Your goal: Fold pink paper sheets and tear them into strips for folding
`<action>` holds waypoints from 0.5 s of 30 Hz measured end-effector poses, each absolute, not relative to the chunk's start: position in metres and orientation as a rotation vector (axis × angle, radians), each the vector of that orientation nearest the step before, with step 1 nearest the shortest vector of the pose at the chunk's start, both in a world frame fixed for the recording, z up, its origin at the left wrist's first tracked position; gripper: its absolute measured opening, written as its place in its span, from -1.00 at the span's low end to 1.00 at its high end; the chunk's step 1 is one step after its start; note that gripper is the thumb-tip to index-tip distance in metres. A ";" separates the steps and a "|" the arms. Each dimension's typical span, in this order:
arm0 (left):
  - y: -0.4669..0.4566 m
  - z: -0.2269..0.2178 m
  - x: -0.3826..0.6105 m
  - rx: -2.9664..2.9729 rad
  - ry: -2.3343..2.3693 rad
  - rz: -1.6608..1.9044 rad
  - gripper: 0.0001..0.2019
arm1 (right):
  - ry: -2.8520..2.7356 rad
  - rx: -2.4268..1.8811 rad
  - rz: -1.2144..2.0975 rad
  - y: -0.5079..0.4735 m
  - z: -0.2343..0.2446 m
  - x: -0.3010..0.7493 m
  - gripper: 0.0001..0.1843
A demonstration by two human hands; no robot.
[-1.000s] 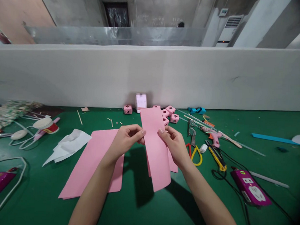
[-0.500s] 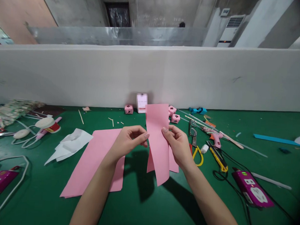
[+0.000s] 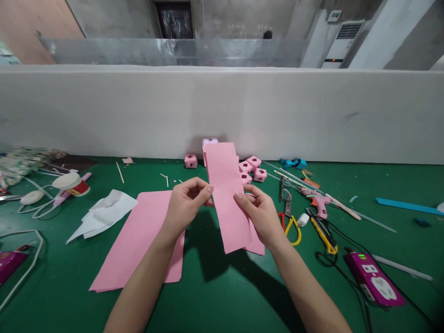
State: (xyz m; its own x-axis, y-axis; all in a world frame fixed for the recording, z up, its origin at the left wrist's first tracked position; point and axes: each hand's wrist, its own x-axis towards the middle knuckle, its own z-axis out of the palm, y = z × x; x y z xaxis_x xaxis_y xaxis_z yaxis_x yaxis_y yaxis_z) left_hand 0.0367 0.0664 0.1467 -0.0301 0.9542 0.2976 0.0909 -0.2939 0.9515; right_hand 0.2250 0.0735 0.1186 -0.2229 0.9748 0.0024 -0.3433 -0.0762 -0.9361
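A folded or layered strip of pink paper (image 3: 226, 196) is held up above the green table, tilted with its top to the left. My right hand (image 3: 260, 210) pinches its right edge, thumb on the front face. My left hand (image 3: 189, 202) is closed at the strip's left edge, thumb and forefinger pressed together there. Behind the strip's lower right, another piece of pink paper (image 3: 256, 241) lies partly hidden. Beneath my left forearm is a stack of pink sheets (image 3: 141, 236). Small pink paper cubes (image 3: 260, 175) stand beyond my right hand.
Scissors (image 3: 293, 229), a yellow utility knife (image 3: 324, 235), a pink glue gun (image 3: 319, 202) and a purple power strip (image 3: 375, 280) lie at right. Crumpled white paper (image 3: 104, 215), a paper cup (image 3: 72, 183) and cables are at left. A white partition (image 3: 136, 111) rises behind.
The pink strip has tilted and shifted up and to the left. Its lower end hangs straighter, and more pink cubes show behind it. Both hands moved slightly left with it.
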 end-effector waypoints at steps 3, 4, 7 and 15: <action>0.066 0.146 0.038 1.470 1.145 1.420 -0.77 | -1.059 -0.839 1.558 0.075 0.118 0.226 -0.64; 0.066 0.146 0.038 1.468 1.141 1.420 -0.77 | -1.056 -0.835 1.561 0.075 0.117 0.226 -0.64; 0.065 0.147 0.038 1.459 1.129 1.417 -0.77 | -1.049 -0.828 1.568 0.075 0.117 0.226 -0.65; 0.064 0.148 0.037 1.449 1.047 1.360 -0.75 | -1.019 -0.829 1.605 0.073 0.120 0.226 -0.61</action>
